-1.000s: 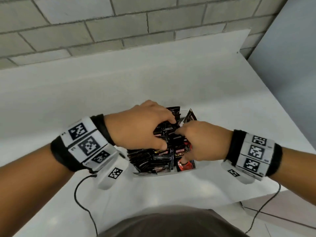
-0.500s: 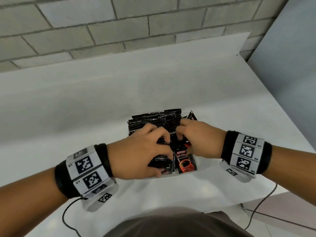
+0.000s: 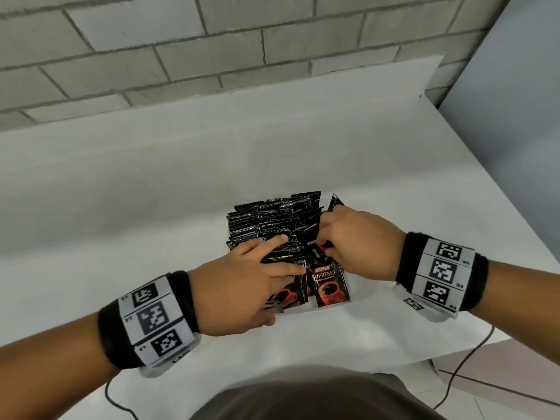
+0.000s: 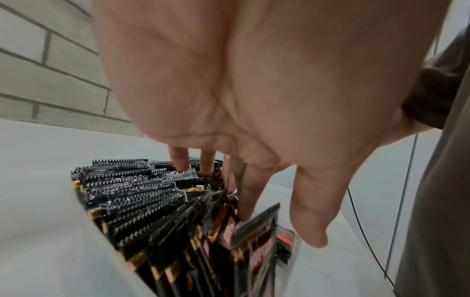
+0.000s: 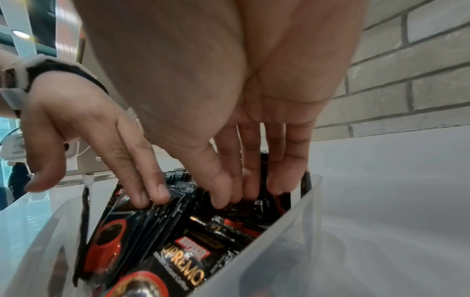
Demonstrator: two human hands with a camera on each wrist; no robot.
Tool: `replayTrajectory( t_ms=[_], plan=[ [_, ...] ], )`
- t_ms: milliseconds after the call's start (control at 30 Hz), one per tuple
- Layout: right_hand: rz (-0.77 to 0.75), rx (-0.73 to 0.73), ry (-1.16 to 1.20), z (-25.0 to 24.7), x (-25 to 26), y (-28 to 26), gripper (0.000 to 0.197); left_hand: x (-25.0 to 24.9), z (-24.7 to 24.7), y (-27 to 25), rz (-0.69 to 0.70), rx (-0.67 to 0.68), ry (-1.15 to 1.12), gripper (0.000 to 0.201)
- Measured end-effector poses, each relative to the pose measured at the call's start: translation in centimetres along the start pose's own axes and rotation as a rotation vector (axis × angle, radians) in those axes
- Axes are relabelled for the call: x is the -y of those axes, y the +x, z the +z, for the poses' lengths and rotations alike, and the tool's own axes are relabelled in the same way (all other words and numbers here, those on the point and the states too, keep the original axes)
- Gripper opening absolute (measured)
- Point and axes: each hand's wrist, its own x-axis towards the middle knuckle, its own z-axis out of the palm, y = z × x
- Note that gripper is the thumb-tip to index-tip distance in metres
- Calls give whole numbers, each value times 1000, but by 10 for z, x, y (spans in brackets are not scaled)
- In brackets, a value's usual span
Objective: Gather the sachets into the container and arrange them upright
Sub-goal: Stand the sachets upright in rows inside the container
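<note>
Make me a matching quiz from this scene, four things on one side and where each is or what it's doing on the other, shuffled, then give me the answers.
Things
1. left hand
2. right hand
3. Kopiko Supremo sachet
4. clear plastic container

States
A. stands at the near end of the right row, its red cup print facing the camera
B. fingers reach down among the sachets on the right side of the container
C. sits on the white table, packed with black sachets
D. fingers rest on the tops of the left row, thumb at the near end

Pairs: 1-D, 2-B, 3-A, 4-C
</note>
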Motion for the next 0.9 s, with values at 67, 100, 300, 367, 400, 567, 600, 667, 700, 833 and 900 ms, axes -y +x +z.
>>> replayTrajectory(
  t_ms=[67,100,300,367,400,567,600,667,700,833,900],
  plan=[
    [-13,-34,-17,0,0,0,24,-2,-2,1,-8,23,-2,69],
    [-4,-43,-25,1,0,0,26,-4,-3,2,-6,28,-3,67],
    [80,16,54,-7,-2,3,38,-5,-15,9,40,38,2,60],
    [104,42,-3,-9,0,5,33,-5,-13,10,47,76,11,60],
    [111,60,-52,-10,0,6,28,-5,-12,10,52,87,14,60],
    [151,-1,-160,-14,4,14,20,-6,-7,6,68,82,-54,58],
    [165,-33,-156,-17,3,15,20,-5,-9,6,72,44,-83,55],
    [201,-81,-136,-24,3,17,20,0,-16,6,88,-78,-123,49],
    [220,-102,-124,-26,2,18,22,3,-21,5,86,-138,-140,47],
    [261,-129,-103,-32,2,24,29,14,-46,12,46,-231,-76,52],
    [269,-130,-81,-35,2,28,29,20,-57,23,-10,-117,3,60]
  ],
)
